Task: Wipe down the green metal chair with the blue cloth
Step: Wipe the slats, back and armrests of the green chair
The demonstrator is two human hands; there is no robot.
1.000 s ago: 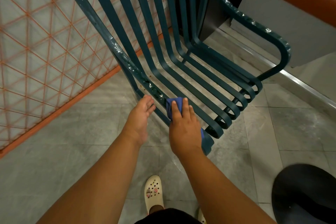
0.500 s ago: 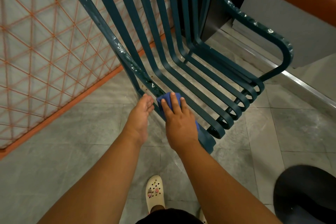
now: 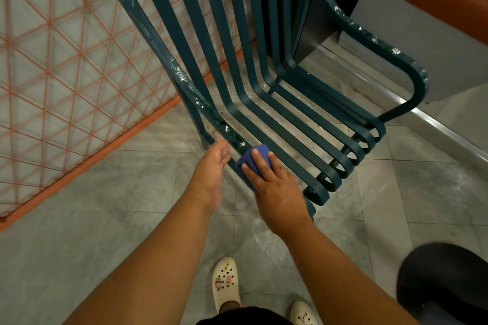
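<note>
The green metal chair (image 3: 183,82) stands in front of me, its slatted seat and back showing chipped paint and white specks. A folded blue cloth (image 3: 262,150) lies on the seat's left side rail. My right hand (image 3: 277,190) presses it down with fingers stretched flat over it; the thumb is hidden. My left hand (image 3: 211,169) sits just left of the cloth, its loosely bent fingertips touching the outer side of the same rail and holding nothing.
An orange lattice fence (image 3: 66,74) runs along the left behind the chair. A grey wall block (image 3: 409,42) stands close to the chair's right armrest. A black round object (image 3: 443,285) sits on the tiled floor at the lower right. My cream clogs (image 3: 225,282) are below.
My right hand has slid the cloth a little up the left rail, away from the seat's front edge. My left hand has stayed beside the rail.
</note>
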